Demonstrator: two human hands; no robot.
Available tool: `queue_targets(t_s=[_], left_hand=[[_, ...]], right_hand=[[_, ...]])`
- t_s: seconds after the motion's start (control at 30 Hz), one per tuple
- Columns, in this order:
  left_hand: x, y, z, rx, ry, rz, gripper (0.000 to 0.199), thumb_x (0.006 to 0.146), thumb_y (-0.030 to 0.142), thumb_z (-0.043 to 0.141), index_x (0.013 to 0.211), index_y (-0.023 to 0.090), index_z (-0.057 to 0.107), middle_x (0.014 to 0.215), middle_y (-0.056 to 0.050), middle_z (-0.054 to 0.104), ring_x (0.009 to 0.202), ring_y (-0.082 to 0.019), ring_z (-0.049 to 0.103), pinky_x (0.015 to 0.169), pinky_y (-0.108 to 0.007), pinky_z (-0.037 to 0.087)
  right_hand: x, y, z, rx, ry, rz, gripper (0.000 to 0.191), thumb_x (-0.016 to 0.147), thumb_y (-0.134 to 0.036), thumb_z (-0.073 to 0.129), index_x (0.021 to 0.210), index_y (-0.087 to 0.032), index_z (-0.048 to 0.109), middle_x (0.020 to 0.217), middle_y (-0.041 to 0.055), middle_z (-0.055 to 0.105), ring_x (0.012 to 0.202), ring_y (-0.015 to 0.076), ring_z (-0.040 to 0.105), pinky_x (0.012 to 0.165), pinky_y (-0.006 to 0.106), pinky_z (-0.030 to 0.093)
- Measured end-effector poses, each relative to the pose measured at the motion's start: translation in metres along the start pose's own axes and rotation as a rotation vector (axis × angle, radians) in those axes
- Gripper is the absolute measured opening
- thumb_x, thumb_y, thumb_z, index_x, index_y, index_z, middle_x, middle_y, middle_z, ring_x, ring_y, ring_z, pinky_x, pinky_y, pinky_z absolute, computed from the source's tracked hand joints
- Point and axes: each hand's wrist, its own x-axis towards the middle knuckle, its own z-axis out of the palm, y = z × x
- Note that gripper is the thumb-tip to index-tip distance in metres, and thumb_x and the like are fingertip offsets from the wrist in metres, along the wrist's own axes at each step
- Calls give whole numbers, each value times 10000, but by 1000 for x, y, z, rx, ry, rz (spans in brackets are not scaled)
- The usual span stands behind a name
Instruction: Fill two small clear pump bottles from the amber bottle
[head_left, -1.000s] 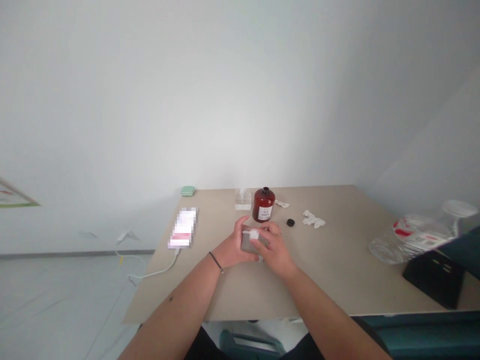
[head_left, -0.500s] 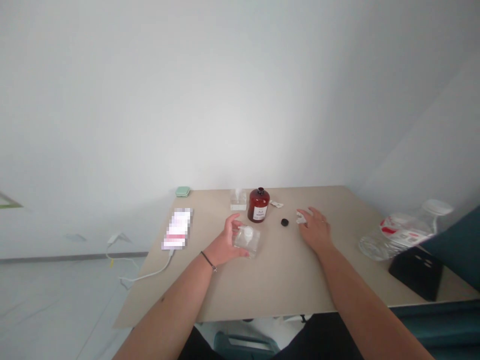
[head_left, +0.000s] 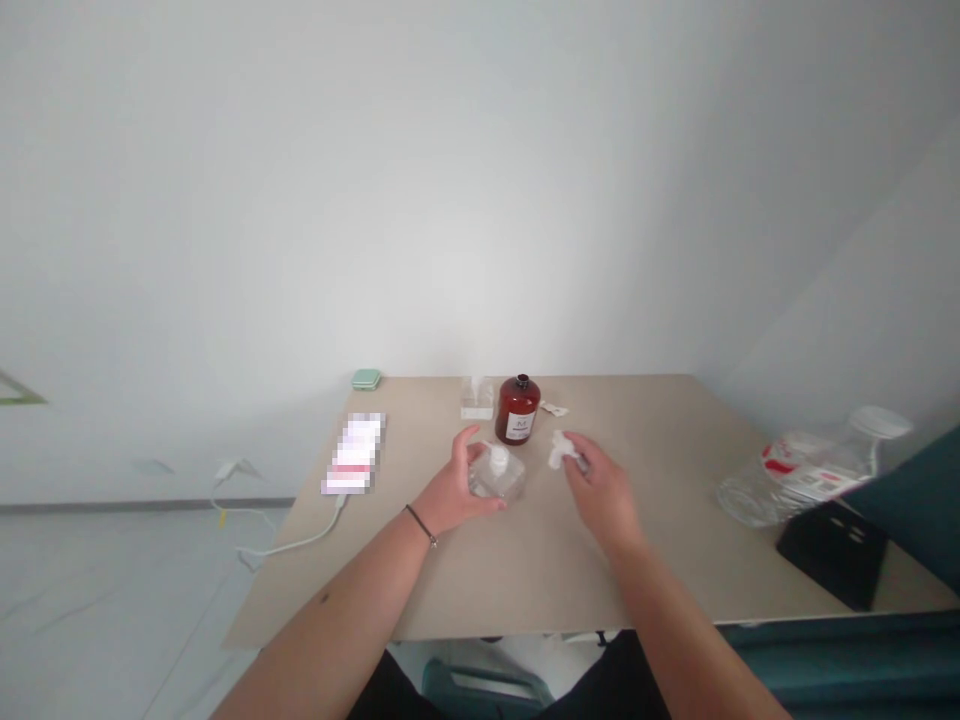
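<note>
My left hand (head_left: 454, 488) curls around a small clear container (head_left: 501, 474) with a white round top, thumb on its near side and fingers on its far side. My right hand (head_left: 600, 490) pinches a crumpled white tissue (head_left: 559, 450) just to the right of that container. A dark red-brown bottle (head_left: 517, 412) with a white label and an uncapped neck stands behind them. The small black cap is hidden behind the tissue and right hand.
A clear tissue box (head_left: 477, 400) sits left of the brown bottle, and a crumpled scrap (head_left: 555, 409) lies to its right. On the left are a phone (head_left: 355, 455) with a white cable and a green case (head_left: 367, 379). A large plastic bottle (head_left: 810, 465) and a black object (head_left: 834, 552) occupy the right.
My right hand has moved left with the tissue, toward the clear container, and now covers the black cap's place. My left hand stays around the container, which has shifted very slightly right.
</note>
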Motion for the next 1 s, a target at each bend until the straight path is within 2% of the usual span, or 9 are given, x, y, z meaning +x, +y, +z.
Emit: queue_targets(t_s=[0.1, 0.17, 0.27, 0.4, 0.57, 0.67, 0.73, 0.87, 1.0], left_hand=[[0, 0, -1, 0, -6, -5, 1087, 645, 250, 848, 1451, 261, 119, 1352, -156, 494, 1259, -299, 515, 1103, -487, 335], [0, 2, 1, 34, 16, -2, 1018, 603, 271, 876, 1397, 240, 240, 1330, -149, 508, 1237, -305, 521, 1084, -475, 358], [1, 6, 7, 151, 128, -12, 858, 545, 332, 903, 1239, 193, 416, 1230, -124, 543, 1159, -306, 544, 1034, -465, 402], [3, 9, 13, 239, 223, -12, 685, 626, 331, 837, 1182, 167, 470, 1145, -100, 572, 1082, -278, 575, 992, -448, 436], [5, 2, -2, 133, 105, 53, 724, 648, 225, 804, 1270, 190, 434, 1244, -106, 576, 1145, -265, 575, 1042, -431, 422], [6, -3, -14, -25, -48, 37, 889, 642, 197, 809, 1373, 220, 303, 1245, -98, 590, 1090, -237, 612, 994, -418, 467], [7, -3, -20, -65, -79, 12, 885, 636, 223, 831, 1358, 220, 318, 1261, -108, 584, 1096, -238, 610, 985, -427, 473], [7, 2, -29, 47, 21, 9, 756, 562, 271, 894, 1218, 199, 525, 1437, -146, 449, 1283, -306, 482, 1082, -469, 385], [8, 4, -35, 50, 59, -54, 566, 690, 300, 814, 1192, 168, 589, 1242, -138, 612, 1143, -290, 584, 1017, -467, 445]], right_hand=[[-23, -39, 17, 23, -142, -172, 370, 922, -228, 448, 1238, -190, 638, 1169, 112, 718, 1041, 251, 688, 919, 406, 551], [-30, -52, 25, -15, -181, -266, 401, 921, -161, 395, 1243, -156, 634, 1241, 143, 685, 1155, 267, 643, 999, 440, 514], [-32, -59, 30, -90, -211, -306, 451, 911, -132, 372, 1311, -102, 580, 1331, 188, 621, 1261, 297, 573, 1046, 488, 483], [-29, -62, 26, -169, -257, -342, 471, 929, -190, 393, 1367, -77, 526, 1391, 201, 569, 1326, 312, 508, 1094, 518, 434], [-13, -62, 25, -183, -364, -396, 483, 959, -262, 393, 1383, -64, 511, 1434, 199, 527, 1364, 309, 464, 1133, 524, 380], [1, -57, 25, -102, -451, -469, 486, 962, -287, 409, 1399, -91, 499, 1463, 177, 502, 1383, 290, 442, 1133, 508, 384], [7, -54, 25, -70, -484, -505, 483, 963, -303, 423, 1401, -112, 499, 1470, 164, 498, 1383, 277, 444, 1133, 498, 386], [0, -54, 24, -141, -446, -485, 490, 961, -334, 442, 1400, -123, 497, 1455, 170, 515, 1364, 287, 468, 1118, 503, 401], [-21, -63, 27, -305, -337, -395, 555, 958, -366, 452, 1428, -72, 447, 1475, 209, 474, 1377, 323, 442, 1114, 524, 394]])
